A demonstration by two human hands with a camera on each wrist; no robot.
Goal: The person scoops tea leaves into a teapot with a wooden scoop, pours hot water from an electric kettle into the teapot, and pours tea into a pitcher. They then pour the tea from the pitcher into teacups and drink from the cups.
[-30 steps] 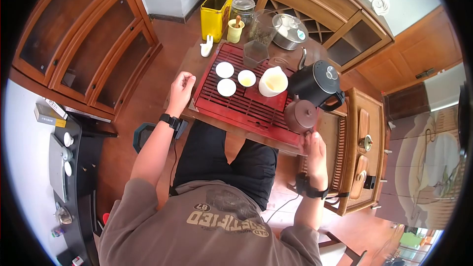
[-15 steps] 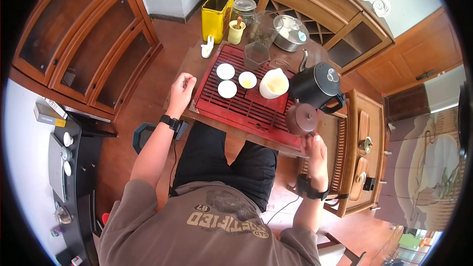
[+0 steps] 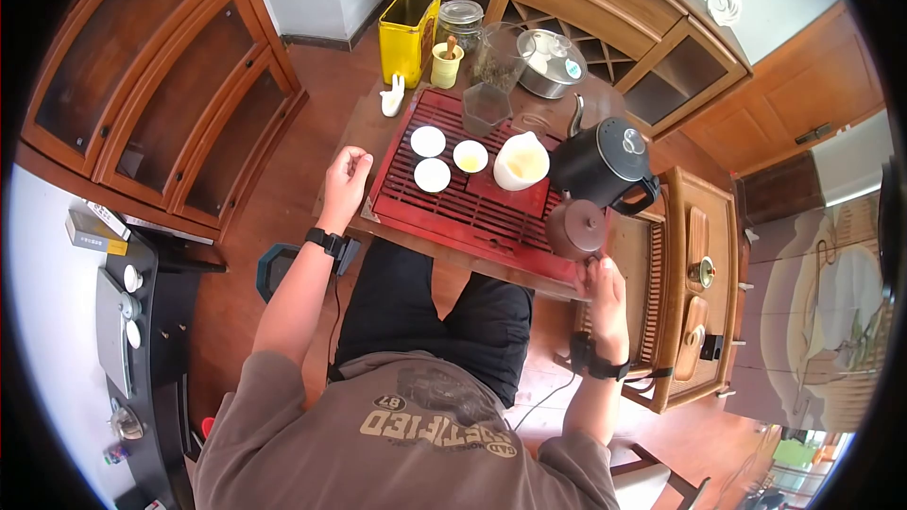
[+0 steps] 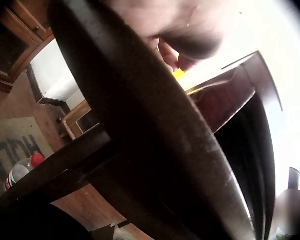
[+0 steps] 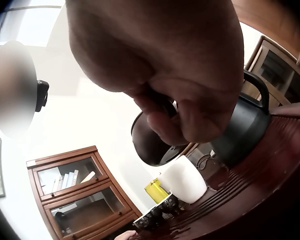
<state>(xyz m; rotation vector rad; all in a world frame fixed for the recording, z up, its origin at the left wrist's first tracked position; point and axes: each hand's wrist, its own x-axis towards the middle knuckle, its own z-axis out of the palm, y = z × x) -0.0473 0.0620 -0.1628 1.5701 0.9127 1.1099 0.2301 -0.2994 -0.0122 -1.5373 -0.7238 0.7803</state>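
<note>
My right hand (image 3: 607, 288) pinches the handle of a brown clay teapot (image 3: 574, 229), which it holds over the near right corner of a red slatted tea tray (image 3: 425, 222). From the right wrist view, the teapot's body (image 5: 149, 147) hangs above the tray, partly covered by the fingers. My left hand (image 3: 348, 178) stays at the tray's left side, fingers loosely curled, holding nothing. On the tray are a white pitcher (image 3: 521, 162) with pale yellow liquid, a cup (image 3: 470, 158) with yellowish tea, and two more white cups (image 3: 428, 142), (image 3: 432, 176).
A black kettle (image 3: 605, 165) stands right behind the teapot. Along the back are a yellow tin (image 3: 408, 38), a glass jar (image 3: 460, 24), a small pale holder (image 3: 446, 66), a white rabbit-like figure (image 3: 393, 97) and a lidded steel pot (image 3: 553, 66). A rattan cart (image 3: 704, 227) is at the right.
The teapot and right hand have come slightly nearer my body since the first frame. The left hand stays beside the tray. The head view has shifted a little; the cups stand as before.
</note>
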